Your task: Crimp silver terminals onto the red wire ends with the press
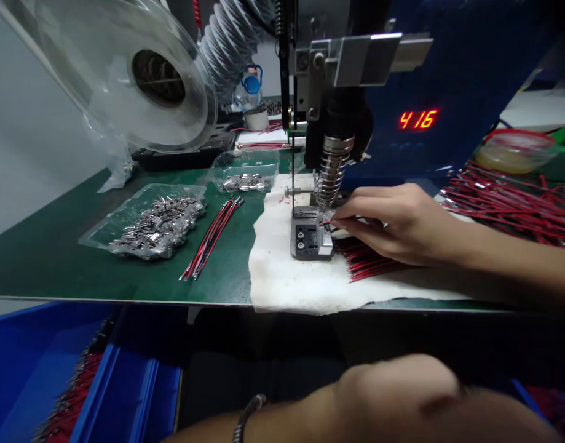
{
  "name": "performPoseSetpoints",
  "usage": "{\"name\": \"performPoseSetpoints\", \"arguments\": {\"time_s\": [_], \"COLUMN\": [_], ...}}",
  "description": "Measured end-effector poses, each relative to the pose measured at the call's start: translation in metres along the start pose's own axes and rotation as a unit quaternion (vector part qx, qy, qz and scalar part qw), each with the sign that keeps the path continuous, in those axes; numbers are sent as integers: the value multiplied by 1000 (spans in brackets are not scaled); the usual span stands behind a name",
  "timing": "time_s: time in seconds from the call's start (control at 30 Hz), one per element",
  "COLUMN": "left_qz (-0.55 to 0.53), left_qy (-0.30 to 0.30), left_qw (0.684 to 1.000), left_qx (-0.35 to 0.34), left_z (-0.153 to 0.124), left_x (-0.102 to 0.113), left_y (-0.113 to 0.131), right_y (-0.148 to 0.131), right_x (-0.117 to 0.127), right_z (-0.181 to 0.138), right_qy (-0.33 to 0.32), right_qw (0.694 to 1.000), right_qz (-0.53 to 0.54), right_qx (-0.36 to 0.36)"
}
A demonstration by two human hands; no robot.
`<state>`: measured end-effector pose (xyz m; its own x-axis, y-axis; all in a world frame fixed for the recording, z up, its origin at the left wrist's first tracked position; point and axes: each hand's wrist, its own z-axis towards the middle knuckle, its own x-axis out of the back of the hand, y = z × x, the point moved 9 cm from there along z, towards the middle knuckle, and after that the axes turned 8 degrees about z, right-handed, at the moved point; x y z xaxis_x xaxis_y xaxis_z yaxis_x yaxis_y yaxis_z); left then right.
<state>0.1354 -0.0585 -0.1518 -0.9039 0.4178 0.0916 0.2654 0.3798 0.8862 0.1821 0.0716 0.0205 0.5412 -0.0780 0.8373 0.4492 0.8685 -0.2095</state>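
Note:
My right hand (393, 221) reaches in from the right, with thumb and fingertips pinched on a thin red wire (326, 223). The wire's end lies at the small metal die block (325, 240) below the machine's spring-wrapped press head (335, 163). Under that hand, a row of red wires (369, 264) rests on a white cloth (282, 271). Close to the camera, my left hand (402, 387) extends across the bottom right, below the table edge. It is blurred and its fingers are hidden, so its grip does not show.
Left of the cloth lie a bundle of red and black wires (213, 237) and a clear tray (98, 237) of metal terminals. A second clear tray (245, 161) stands behind. Many red wires (517, 200) are heaped at right. Blue bins (125, 394) sit below the table.

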Motion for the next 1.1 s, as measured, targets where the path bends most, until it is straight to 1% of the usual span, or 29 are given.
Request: {"name": "performPoseSetpoints", "arguments": {"time_s": [0.03, 0.07, 0.1, 0.13, 0.17, 0.2, 0.23, 0.27, 0.33, 0.43, 0.53, 0.6, 0.7, 0.8, 0.87, 0.97, 1.1], "left_qz": [1, -7, -12, -43, -98, -116, -126, -136, -156, -170, -146, -118, -82, -66, -61, -61, -68], "left_qy": [-2, -9, -14, -23, -48, -50, -55, -50, -28, 9, 43, 57, 48, 28, 23, 18, 4], "left_qw": [1000, 999, 999, 998, 994, 990, 987, 984, 980, 978, 982, 985, 989, 991, 993, 995, 997], "left_qx": [-20, -34, -44, -42, 11, 57, 86, 104, 118, 119, 115, 114, 115, 112, 100, 72, 41], "left_z": [4, 10, 16, 23, 31, 39, 45, 51, 57, 56, 52, 49, 42, 33, 28, 22, 16], "left_x": [0, -1, -2, -2, -6, -6, -5, -1, 10, 28, 43, 47, 40, 30, 28, 32, 41], "left_y": [1, -4, -14, -29, -55, -80, -101, -119, -140, -153, -162, -172, -190, -197, -192, -175, -138], "right_y": [0, 1, 1, 1, 1, 1, 1, 1, 2, 3, 1, 0, 0, -2, -3, -3, -3], "right_x": [0, 0, 0, 0, 0, -1, -1, -1, -1, 0, 0, 1, 0, 0, 2, 3, 4], "right_z": [0, 0, 0, 0, 0, 0, 0, 0, 0, 0, 1, 1, 1, 0, 0, 1, 2], "right_qy": [0, -2, -2, -2, -4, -5, -5, -6, -5, -3, 2, 8, 4, 3, 5, 5, 9], "right_qw": [1000, 1000, 1000, 1000, 1000, 1000, 1000, 1000, 1000, 1000, 1000, 1000, 1000, 1000, 1000, 1000, 1000], "right_qz": [0, -1, -1, -1, -1, -3, -4, -6, -6, -3, -8, -12, -12, -10, -10, -9, -16], "right_qx": [-2, -5, -8, -9, -9, -9, -9, -10, -12, -10, 0, 7, 1, 3, 7, 8, 5]}}
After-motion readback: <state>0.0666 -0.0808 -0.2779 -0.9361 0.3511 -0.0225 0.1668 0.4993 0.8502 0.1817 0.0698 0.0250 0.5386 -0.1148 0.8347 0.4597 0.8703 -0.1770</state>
